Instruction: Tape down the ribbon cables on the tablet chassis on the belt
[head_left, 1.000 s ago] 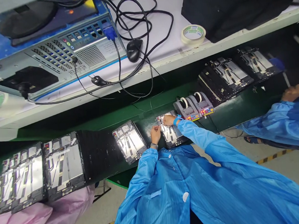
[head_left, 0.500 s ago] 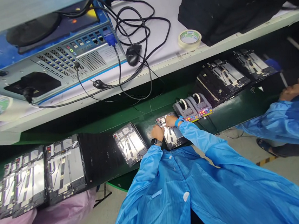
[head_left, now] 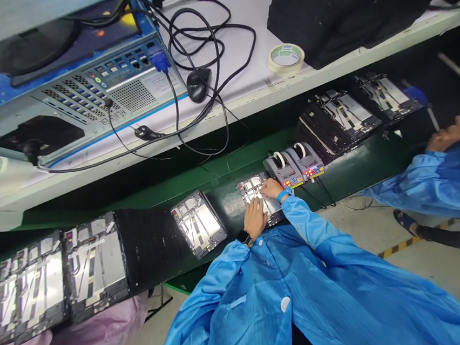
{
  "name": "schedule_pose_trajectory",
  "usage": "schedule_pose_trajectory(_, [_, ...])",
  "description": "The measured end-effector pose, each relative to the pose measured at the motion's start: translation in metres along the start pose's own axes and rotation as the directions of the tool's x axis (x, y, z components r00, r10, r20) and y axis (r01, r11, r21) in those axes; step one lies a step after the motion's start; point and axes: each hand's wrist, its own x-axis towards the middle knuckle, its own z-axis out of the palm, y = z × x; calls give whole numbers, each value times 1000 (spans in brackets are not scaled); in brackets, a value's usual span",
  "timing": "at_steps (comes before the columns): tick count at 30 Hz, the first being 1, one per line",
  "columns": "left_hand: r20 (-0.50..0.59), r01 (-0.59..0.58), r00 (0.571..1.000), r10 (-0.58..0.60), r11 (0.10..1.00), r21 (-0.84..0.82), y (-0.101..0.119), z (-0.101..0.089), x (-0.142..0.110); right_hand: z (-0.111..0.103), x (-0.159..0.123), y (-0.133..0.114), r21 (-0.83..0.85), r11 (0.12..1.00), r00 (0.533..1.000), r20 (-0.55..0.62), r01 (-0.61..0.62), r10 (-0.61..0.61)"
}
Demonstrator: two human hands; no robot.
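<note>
- Left hand (head_left: 254, 219): released, fingers extended, resting on the lower part of the tablet housing (head_left: 257, 198).
- Right hand (head_left: 271, 189): fingertips on the housing's upper right; grip cannot be determined.
- Housing: flat on the green conveyor belt (head_left: 227, 205), under both hands, near two tape dispensers (head_left: 293, 166).

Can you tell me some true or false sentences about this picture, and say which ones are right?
1. The person's right hand wears a blue wrist strap. True.
2. The person's left hand is up on the white shelf. False: it is on a flat dark-framed panel on the green bench.
3. Two tape dispensers stand side by side just past the right hand. True.
4. The roll of masking tape is on the floor. False: it is on the white shelf.
5. The left wrist has a black watch. True.
</note>
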Motion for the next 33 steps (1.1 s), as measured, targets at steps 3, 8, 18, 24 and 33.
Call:
schedule_pose_trajectory(3, [64, 5, 998, -10, 997, 79, 5, 4, 3, 3, -1, -1, -104, 994, 999, -41, 26, -31])
schedule_pose_trajectory(8, [94, 27, 995, -39, 992, 125, 8, 2, 6, 4, -3, -5, -210, 977, 997, -57, 36, -49])
schedule_pose_trajectory(18, [76, 54, 996, -55, 999, 4, 9, -3, 9, -3, -9, -9, -375, 927, 998, -48, 18, -39])
schedule_pose_trajectory(24, [-6, 186, 983, -186, 983, 2, 0, -8, 4, -7, -9, -13, -324, 946, 998, -55, -25, 7])
schedule_pose_trajectory(33, [-5, 205, 979, -205, 979, 18, -11, -8, -4, -2, -68, 79, 189, 977, 897, -407, -101, 171])
